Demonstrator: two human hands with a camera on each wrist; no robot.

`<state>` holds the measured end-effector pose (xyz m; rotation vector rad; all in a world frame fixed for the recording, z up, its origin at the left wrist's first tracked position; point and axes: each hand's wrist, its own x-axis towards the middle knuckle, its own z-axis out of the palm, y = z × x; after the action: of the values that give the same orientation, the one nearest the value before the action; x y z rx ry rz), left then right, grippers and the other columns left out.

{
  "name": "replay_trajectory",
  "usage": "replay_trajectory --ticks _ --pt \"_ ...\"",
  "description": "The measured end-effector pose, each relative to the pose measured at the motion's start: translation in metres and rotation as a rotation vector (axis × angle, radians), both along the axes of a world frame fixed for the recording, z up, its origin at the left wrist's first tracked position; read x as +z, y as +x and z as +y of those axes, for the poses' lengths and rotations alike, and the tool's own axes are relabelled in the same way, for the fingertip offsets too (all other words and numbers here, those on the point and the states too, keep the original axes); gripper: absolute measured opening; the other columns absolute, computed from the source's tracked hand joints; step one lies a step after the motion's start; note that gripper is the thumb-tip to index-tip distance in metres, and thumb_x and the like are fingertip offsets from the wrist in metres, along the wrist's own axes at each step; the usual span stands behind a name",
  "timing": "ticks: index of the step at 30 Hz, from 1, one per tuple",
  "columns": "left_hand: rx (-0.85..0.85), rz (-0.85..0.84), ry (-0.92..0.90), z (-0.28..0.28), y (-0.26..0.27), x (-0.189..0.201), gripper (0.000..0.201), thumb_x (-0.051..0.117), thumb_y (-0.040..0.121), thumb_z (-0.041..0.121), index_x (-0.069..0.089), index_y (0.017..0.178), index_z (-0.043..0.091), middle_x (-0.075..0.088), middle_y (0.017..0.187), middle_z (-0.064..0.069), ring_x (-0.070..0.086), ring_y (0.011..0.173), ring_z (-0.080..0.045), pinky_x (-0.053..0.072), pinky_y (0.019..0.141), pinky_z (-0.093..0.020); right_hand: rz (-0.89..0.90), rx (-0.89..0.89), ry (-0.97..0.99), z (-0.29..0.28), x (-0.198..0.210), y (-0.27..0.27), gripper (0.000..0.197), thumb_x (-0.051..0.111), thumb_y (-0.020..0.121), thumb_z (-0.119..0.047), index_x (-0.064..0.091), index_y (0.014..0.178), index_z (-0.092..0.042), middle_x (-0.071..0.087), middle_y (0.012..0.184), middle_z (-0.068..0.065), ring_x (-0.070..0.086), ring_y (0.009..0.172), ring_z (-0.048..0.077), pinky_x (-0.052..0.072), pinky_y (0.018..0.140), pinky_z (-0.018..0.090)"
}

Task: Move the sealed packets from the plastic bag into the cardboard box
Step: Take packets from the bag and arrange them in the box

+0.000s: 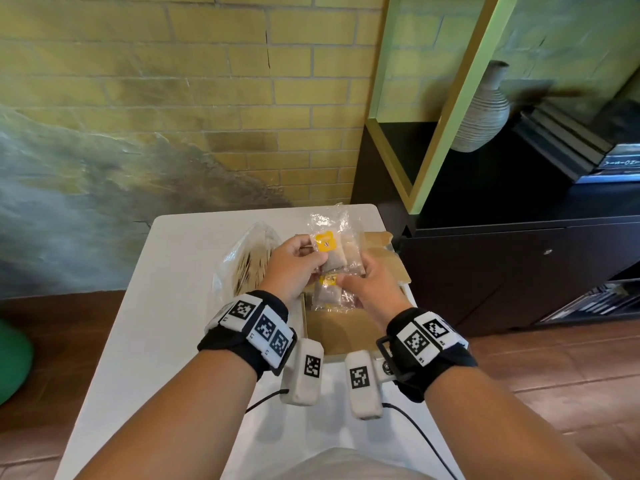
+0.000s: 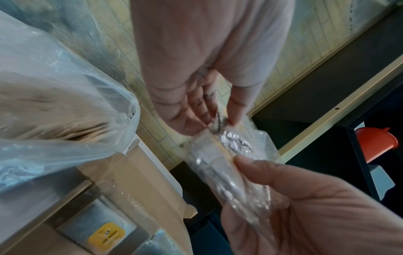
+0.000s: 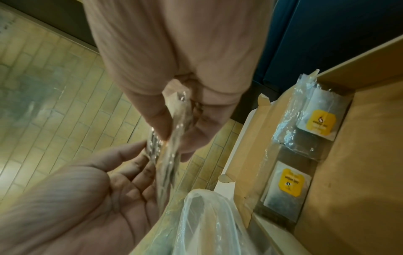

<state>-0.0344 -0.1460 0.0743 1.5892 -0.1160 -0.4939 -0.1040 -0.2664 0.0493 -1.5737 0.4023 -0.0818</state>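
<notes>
Both hands on one sealed packet (image 1: 334,252) above the cardboard box (image 1: 341,329); left hand (image 1: 294,268) pinching it, right hand (image 1: 372,287) clamped too; slick film could slip and land on the bench (image 1: 166,306).

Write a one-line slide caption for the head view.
Both hands hold a clear packet above the cardboard box, plastic bag at left.

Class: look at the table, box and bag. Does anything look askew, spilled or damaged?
Nothing stands out. Both hands hold a clear sealed packet with a yellow label above the open brown cardboard box; the crumpled clear plastic bag lies beside it.
</notes>
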Motion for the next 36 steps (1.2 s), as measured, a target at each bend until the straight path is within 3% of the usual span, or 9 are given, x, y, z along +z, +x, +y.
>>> replay_trajectory --ticks 2,6,10,19,24,26,30,34,36 --pt "0.036 -0.01 -0.026 -0.003 0.0 0.0 0.017 0.057 0.089 0.005 0.06 0.099 0.018 0.064 0.085 0.004 0.06 0.073 -0.008 0.049 0.058 -0.019 0.004 -0.005 -0.032 -0.002 0.0 -0.001 0.034 0.061 0.086 -0.003 0.056 0.117 -0.014 0.066 0.081 0.001 0.057 0.057 0.01 0.047 0.053 0.025" --pt "0.141 0.0 -0.06 -0.004 0.004 -0.002 0.02 0.057 0.089 0.006 0.056 0.079 0.024 0.058 0.077 0.003 0.055 0.072 -0.01 0.051 0.063 -0.024 0.029 -0.037 -0.056 -0.008 -0.004 -0.003 0.041 0.062 0.086 -0.008 0.053 0.125 -0.018 0.069 0.103 0.007 0.066 0.081 0.02 0.054 0.071 0.034" --pt "0.171 0.013 -0.055 -0.001 0.009 -0.004 0.015 0.056 0.089 0.008 0.056 0.084 0.023 0.057 0.076 0.001 0.052 0.067 -0.01 0.047 0.058 -0.021 0.066 -0.084 -0.016 -0.015 -0.008 -0.006 0.052 0.06 0.088 -0.007 0.045 0.135 -0.02 0.065 0.113 0.008 0.063 0.082 0.016 0.053 0.066 0.027" --pt "0.049 0.025 0.029 -0.012 -0.001 -0.009 0.021 0.06 0.087 0.005 0.054 0.073 0.019 0.06 0.087 -0.007 0.057 0.074 -0.013 0.049 0.059 -0.021 0.039 -0.08 -0.169 -0.017 -0.009 -0.009 0.039 0.062 0.086 -0.008 0.054 0.123 -0.019 0.069 0.096 0.0 0.063 0.072 0.008 0.054 0.067 0.028" --pt "0.05 -0.068 0.076 -0.014 -0.003 -0.006 0.014 0.064 0.083 0.004 0.059 0.088 0.016 0.064 0.089 -0.005 0.061 0.077 -0.014 0.053 0.066 -0.024 0.035 -0.048 -0.231 -0.019 -0.007 -0.014 0.035 0.066 0.084 -0.008 0.057 0.115 -0.02 0.065 0.085 -0.009 0.062 0.072 0.004 0.053 0.066 0.022" --pt "0.046 -0.087 0.091 -0.015 -0.003 -0.006 0.026 0.067 0.08 0.004 0.058 0.101 0.017 0.063 0.094 -0.006 0.06 0.083 -0.016 0.055 0.072 -0.028 0.044 -0.045 -0.229 -0.019 -0.006 -0.014 0.035 0.066 0.083 -0.006 0.057 0.115 -0.019 0.065 0.084 -0.008 0.062 0.073 0.004 0.054 0.067 0.022" --pt "0.086 -0.084 0.109 -0.019 -0.003 -0.008 0.049 0.07 0.077 0.005 0.048 0.116 0.024 0.057 0.084 0.001 0.059 0.084 -0.016 0.052 0.082 -0.034 0.046 -0.038 -0.229 -0.019 -0.006 -0.015 0.038 0.067 0.082 -0.005 0.057 0.116 -0.019 0.067 0.086 -0.007 0.064 0.075 0.007 0.056 0.076 0.03" --pt "0.067 -0.143 0.128 -0.019 -0.002 -0.01 0.016 0.069 0.078 0.009 0.061 0.09 0.015 0.057 0.077 0.0 0.054 0.075 -0.017 0.052 0.075 -0.036 0.055 -0.051 -0.195 -0.023 -0.008 -0.015 0.042 0.068 0.082 -0.007 0.056 0.121 -0.019 0.069 0.093 -0.003 0.066 0.083 0.013 0.057 0.081 0.035" --pt "0.066 -0.146 0.1 -0.019 -0.001 -0.009 0.012 0.067 0.079 0.008 0.059 0.077 0.017 0.054 0.07 0.0 0.05 0.065 -0.016 0.047 0.063 -0.031 0.053 -0.057 -0.175 -0.025 -0.008 -0.015 0.046 0.069 0.082 -0.009 0.055 0.124 -0.018 0.068 0.092 -0.001 0.065 0.077 0.011 0.058 0.071 0.028"
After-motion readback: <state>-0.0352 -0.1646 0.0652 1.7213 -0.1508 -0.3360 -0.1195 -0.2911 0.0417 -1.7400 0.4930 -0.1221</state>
